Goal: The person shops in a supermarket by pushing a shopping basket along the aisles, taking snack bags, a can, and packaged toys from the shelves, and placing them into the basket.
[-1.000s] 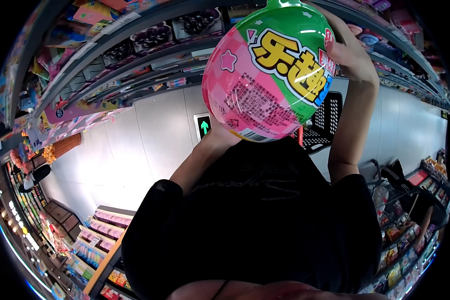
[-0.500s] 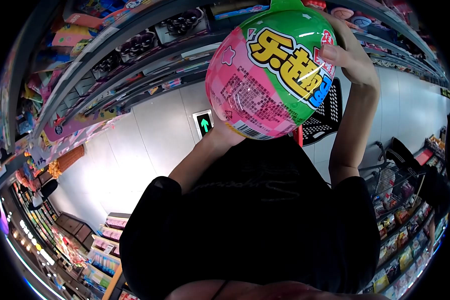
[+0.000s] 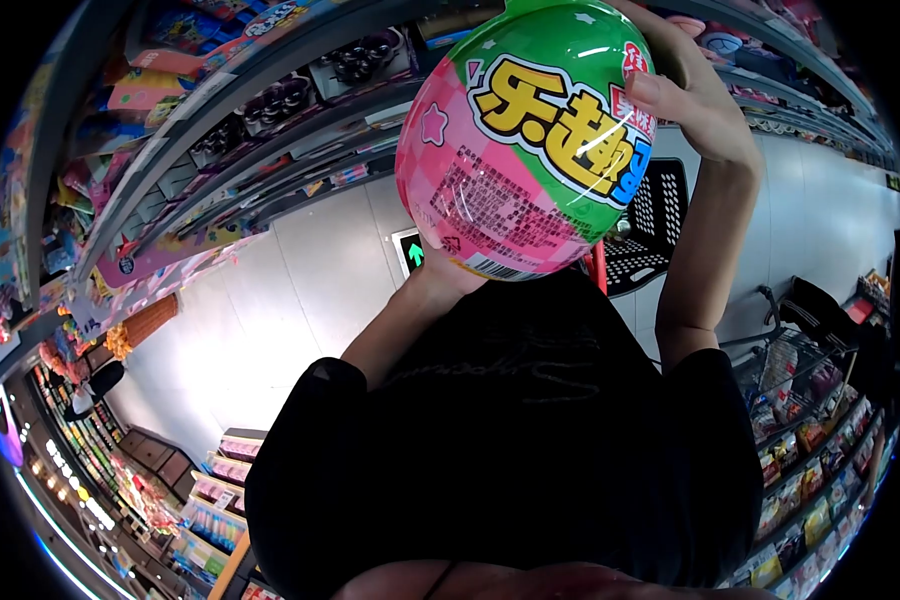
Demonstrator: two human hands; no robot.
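Held up in front of me is a large, shiny egg-shaped package (image 3: pixel 515 150), green on top and pink below, with big yellow Chinese lettering, a block of small print and a barcode at its lower edge. My right hand (image 3: pixel 685 95) grips its upper right side, the thumb lying over the green part and the other fingers mostly behind it. Under the pink lower left end, my left hand (image 3: pixel 452 275) supports it; most of its fingers are hidden by the package.
Store shelves (image 3: pixel 260 110) with boxed toys run along the upper left. A black perforated basket (image 3: pixel 650 225) with a red part is behind the package. At the right are a shopping cart (image 3: pixel 785 370) and racks of bagged goods (image 3: pixel 810 500). A green arrow sign (image 3: pixel 410 252) lies on the floor.
The package has shifted slightly left and turned a little in my hands, so part of its lettering has moved toward the right edge. Both hands keep their hold.
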